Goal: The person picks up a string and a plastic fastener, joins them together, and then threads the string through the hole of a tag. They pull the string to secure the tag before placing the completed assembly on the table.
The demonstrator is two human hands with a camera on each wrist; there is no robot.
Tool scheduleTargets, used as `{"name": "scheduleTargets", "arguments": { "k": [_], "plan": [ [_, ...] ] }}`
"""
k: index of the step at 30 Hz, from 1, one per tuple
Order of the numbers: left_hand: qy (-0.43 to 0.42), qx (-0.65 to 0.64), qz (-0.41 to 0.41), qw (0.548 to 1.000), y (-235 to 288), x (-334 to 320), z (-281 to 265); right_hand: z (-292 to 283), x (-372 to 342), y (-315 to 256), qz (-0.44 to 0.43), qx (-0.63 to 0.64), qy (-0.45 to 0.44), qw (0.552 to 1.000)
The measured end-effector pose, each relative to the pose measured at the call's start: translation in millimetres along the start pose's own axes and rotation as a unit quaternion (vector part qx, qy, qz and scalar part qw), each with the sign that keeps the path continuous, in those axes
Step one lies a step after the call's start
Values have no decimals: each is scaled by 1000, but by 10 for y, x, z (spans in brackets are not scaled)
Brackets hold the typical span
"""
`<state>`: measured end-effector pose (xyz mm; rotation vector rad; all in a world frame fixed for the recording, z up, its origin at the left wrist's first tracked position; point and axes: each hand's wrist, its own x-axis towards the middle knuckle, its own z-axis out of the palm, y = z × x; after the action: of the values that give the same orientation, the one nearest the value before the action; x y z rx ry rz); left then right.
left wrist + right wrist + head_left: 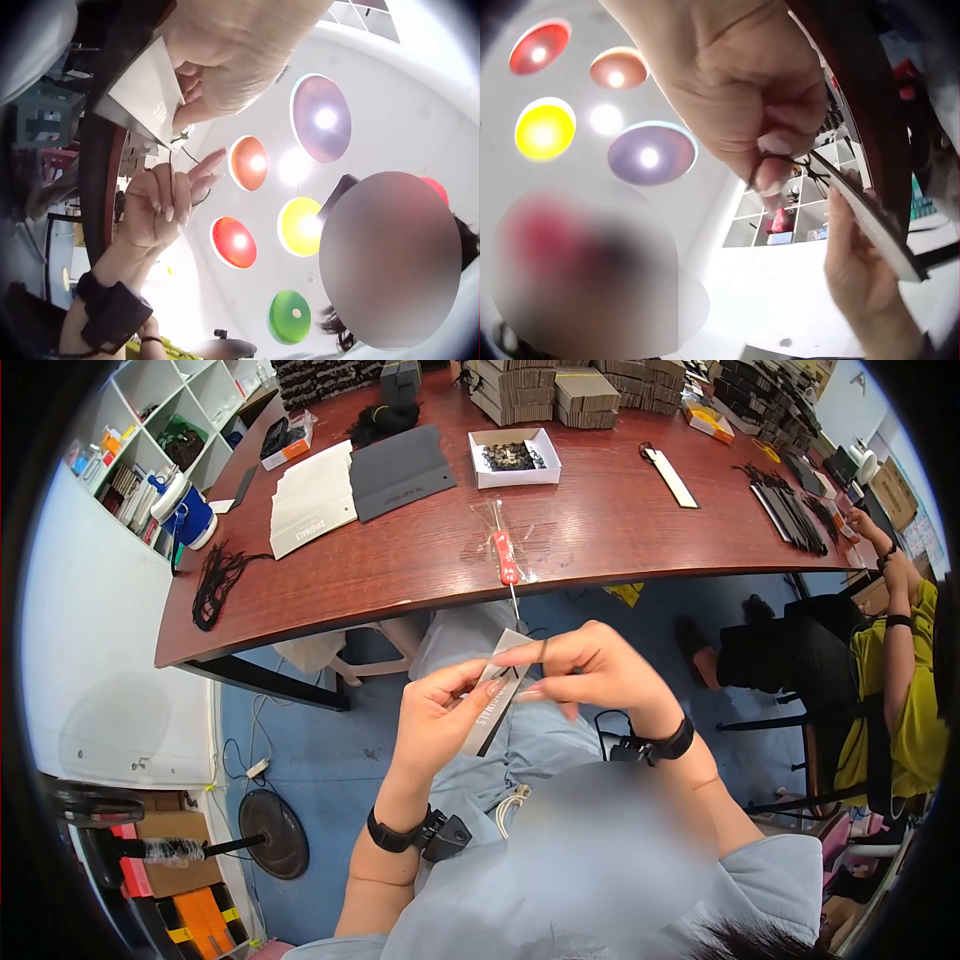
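- Above the person's lap, just in front of the desk (pixel 385 575), a tilted grey-white tag (pixel 484 726) with "ORIGINALS" lettering is held between the two hands.
- The left hand (pixel 432 710) pinches the tag, its thumb pressed flat on the lettered face and its fingers behind.
- The right hand (pixel 598 668) has thumb and fingertips together on a thin black cord (pixel 817 174), which runs from a small knot at the tag's upper end; the left wrist view shows the cord lying across this hand's fingers.
- On the desk near the edge lies a red-handled tool (pixel 507 558), its thin shaft reaching past the edge toward the person.
- Beyond the tool stands a white box (pixel 520 477) of small dark and pale pieces.
- Left of that box, pale cards (pixel 312 500) lie beside dark cards (pixel 402 472).
- Black cords (pixel 215 588) bunch at the desk's left corner.
- To the right of the box lies a white tag (pixel 672 480) with a dark loop.
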<state>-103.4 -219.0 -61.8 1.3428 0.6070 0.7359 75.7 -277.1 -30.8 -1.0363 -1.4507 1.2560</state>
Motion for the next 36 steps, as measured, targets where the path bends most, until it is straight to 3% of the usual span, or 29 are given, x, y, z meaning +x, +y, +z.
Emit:
{"name": "scheduleTargets", "arguments": {
  "k": [2, 3, 5, 9, 11, 12, 14, 16, 18, 22, 24, 26, 28, 29, 30, 33, 34, 36],
  "plan": [
    [-3, 42, 28, 999, -22, 0, 18, 85, 40, 33, -58, -183, 59, 980],
    [-4, 42, 28, 999, -34, 0, 25, 83, 56, 79, -57, -183, 60, 980],
    [3, 32, 8, 999, -53, 1, 27, 65, 96, 173, -159, -290, 131, 935],
    [5, 39, -13, 999, 6, -24, 31, 70, 64, 103, -88, -249, 143, 954],
    [5, 35, -21, 999, 25, -24, 21, 49, 48, 32, -27, -138, 120, 983],
    [5, 35, -21, 999, 37, -25, 14, 19, 48, 35, -27, -138, 120, 983],
    [4, 29, -20, 999, 52, -30, 2, -79, 48, 58, 10, 22, 156, 988],
    [2, 31, -15, 999, 51, -47, -10, -202, 68, 82, -6, 106, 166, 980],
    [-1, 32, -10, 999, 56, -53, -18, -304, 62, 50, 10, 126, 102, 987],
    [-17, 42, -14, 999, 75, -62, -61, -418, 63, 33, 42, 134, 60, 988],
    [-16, 35, -14, 999, 82, -69, -100, -522, 60, 63, -18, 42, -78, 996],
    [-38, 40, -17, 998, 104, -78, -135, -504, 53, -101, 10, 35, -71, 997],
    [-48, 29, -17, 998, 140, -88, -175, -503, 71, -234, 101, -60, 45, 992],
    [-56, 17, -17, 998, 147, -92, -182, -524, 106, -171, 64, -35, 105, 992],
    [-57, 17, -17, 998, 137, -91, -180, -526, 123, -154, 64, -35, 105, 992],
    [-54, 21, -24, 998, 98, -77, -172, -541, 155, -116, -75, 64, 269, 958],
    [-43, 34, -46, 997, 90, -66, -158, -522, 151, -128, -75, 65, 269, 958],
    [-32, 48, -69, 996, 39, -44, -129, -422, 109, -206, -181, 203, 222, 936]
  ]
}}
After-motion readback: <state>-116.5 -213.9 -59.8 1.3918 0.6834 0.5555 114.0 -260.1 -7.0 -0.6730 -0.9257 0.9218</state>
